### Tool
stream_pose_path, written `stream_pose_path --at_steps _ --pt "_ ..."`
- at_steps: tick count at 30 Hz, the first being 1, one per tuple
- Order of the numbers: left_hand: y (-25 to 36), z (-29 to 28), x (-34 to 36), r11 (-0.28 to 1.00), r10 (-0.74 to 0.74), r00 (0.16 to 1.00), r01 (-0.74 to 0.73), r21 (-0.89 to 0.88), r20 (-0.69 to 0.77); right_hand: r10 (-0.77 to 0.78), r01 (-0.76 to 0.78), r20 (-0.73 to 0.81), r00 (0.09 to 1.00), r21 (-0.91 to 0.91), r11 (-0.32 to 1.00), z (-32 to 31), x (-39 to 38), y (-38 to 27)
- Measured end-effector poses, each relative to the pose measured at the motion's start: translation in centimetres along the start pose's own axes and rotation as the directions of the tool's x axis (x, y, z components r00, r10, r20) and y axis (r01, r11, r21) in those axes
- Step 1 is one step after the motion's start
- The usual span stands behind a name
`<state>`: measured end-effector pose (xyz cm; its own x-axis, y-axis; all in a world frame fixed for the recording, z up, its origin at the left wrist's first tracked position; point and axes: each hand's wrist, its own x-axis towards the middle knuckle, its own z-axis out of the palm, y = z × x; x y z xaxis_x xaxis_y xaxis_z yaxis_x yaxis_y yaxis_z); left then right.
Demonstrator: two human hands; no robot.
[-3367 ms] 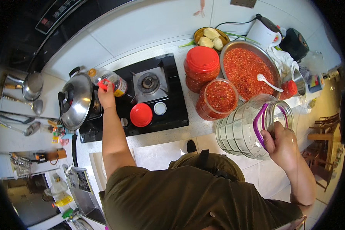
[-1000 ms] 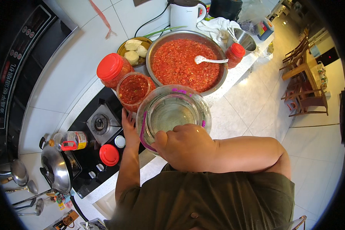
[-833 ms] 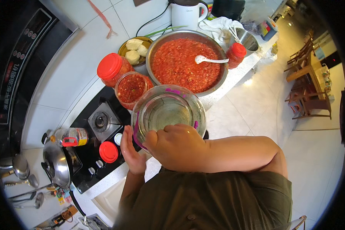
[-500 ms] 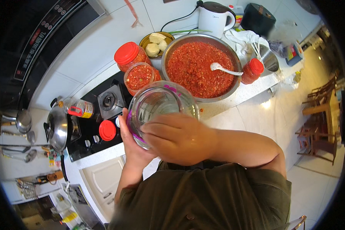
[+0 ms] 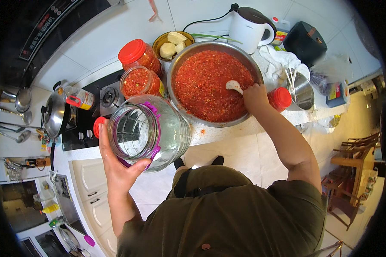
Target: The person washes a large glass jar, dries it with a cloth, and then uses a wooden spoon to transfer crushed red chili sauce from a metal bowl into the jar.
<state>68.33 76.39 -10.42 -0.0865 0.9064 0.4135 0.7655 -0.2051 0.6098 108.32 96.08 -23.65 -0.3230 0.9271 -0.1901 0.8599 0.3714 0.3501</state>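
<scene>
My left hand [image 5: 119,173] grips a large clear glass jar [image 5: 173,135] by its neck, fingers and thumb around the purple ring. The jar is tilted, its open mouth turned toward me, and no chili shows inside. My right hand [image 5: 256,100] is closed around the handle of a white spoon [image 5: 233,85] at the right rim of a wide steel bowl [image 5: 170,88]. Chopped red chili [image 5: 210,81] fills that bowl, and the spoon's head rests on it. Beside my right hand stands a small red-lidded jar [image 5: 280,99].
A red-lidded jar [image 5: 135,55] and an open jar of chili [image 5: 139,83] stand left of the bowl. Behind are a dish of pale peeled pieces [image 5: 167,50] and a white kettle [image 5: 246,32]. A steel pot [image 5: 303,92] stands right; a gas stove [image 5: 109,97] lies left.
My right hand has left the glass jar's mouth and reached right to the spoon. The jar has moved left and tipped, its mouth now facing me, still in my left hand.
</scene>
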Motion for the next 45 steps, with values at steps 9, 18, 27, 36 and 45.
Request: stream_pose_path --at_steps 9,18,27,36,45 --pt "0.3 1.7 0.1 0.992 -0.058 0.996 0.051 -0.113 -0.061 0.081 -0.070 -0.069 0.994 0.149 0.986 -4.3 -0.4 2.7" --pt "2.8 1.8 1.7 0.997 -0.054 0.998 0.053 0.055 0.024 0.143 -0.214 0.214 0.966 0.357 0.909 -1.3 1.5 -0.7" --pt "2.7 1.8 1.7 0.996 -0.042 0.999 0.040 0.075 0.018 0.083 -0.355 0.348 0.934 0.868 0.348 -0.7 2.4 -5.9" --pt "3.3 2.2 1.4 0.994 -0.068 0.998 0.069 0.081 -0.012 -0.053 -0.434 0.435 0.899 0.868 -0.241 -2.1 0.9 -6.5" --pt "4.2 2.4 1.3 0.989 -0.092 0.994 0.097 0.109 -0.054 0.105 -0.255 0.292 0.951 0.928 -0.272 -8.0 -1.3 -2.0"
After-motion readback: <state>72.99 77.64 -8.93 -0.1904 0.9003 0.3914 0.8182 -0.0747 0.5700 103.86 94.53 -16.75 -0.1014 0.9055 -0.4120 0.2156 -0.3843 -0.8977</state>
